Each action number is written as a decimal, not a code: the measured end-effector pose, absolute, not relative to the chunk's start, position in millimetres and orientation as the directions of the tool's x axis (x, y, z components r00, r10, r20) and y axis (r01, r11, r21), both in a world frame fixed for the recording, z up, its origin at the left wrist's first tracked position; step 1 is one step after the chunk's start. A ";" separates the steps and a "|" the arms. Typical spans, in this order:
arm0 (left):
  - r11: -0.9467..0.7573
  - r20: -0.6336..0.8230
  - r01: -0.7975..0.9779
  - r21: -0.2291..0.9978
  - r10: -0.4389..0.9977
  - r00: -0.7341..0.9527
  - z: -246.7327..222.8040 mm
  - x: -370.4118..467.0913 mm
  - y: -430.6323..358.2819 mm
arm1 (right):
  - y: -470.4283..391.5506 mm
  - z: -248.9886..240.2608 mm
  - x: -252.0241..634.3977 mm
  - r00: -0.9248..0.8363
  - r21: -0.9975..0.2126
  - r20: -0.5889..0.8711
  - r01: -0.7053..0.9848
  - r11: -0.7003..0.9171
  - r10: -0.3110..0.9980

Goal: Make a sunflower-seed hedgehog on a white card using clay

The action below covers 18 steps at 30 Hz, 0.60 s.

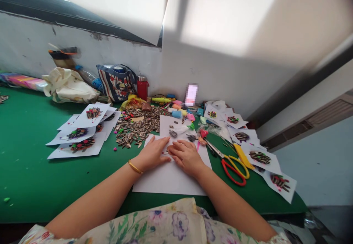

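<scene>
My left hand (154, 152) lies flat on a white sheet of paper (168, 181), fingers stretched forward, thumb pointing inward. Opposite it, my right hand (188, 158) rests low over the same sheet with its fingers extended. A small brown lump (171, 150), perhaps modelling clay, shows at the right fingertips; my fingers partly cover it. Just beyond the hands are a grey clay lump (173, 133), a darker grey lump (191, 138) and a bit of green clay (191, 126). Red clay (204, 133) and an orange-brown lump (202, 141) sit beside the sheet's right edge.
Scissors (234, 166) with red and yellow handles lie right of the paper. Sunflower seeds (138, 126) are heaped at the back left. Decorated cards (95, 144) overlap on the left, more cards (264, 157) on the right. A red bottle (142, 88) and striped bag (117, 84) stand by the wall.
</scene>
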<state>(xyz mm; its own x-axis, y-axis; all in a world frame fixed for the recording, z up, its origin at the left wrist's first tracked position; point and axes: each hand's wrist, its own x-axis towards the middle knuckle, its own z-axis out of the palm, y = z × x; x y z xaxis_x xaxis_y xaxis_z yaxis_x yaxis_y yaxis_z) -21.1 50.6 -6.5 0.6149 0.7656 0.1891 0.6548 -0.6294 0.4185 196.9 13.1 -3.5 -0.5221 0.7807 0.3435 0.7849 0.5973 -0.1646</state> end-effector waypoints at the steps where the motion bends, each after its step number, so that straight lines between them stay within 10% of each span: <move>1: -0.629 0.191 0.655 0.418 0.766 0.614 -6.9 -21.1 50.8 | 13.0 -3.6 197.3 -0.522 -0.165 0.341 0.786 0.596 0.782; 18: -0.623 0.185 0.646 0.440 0.767 0.614 -3.4 -20.6 49.4 | 9.5 -0.2 198.3 -0.574 -0.146 0.337 0.751 0.644 0.746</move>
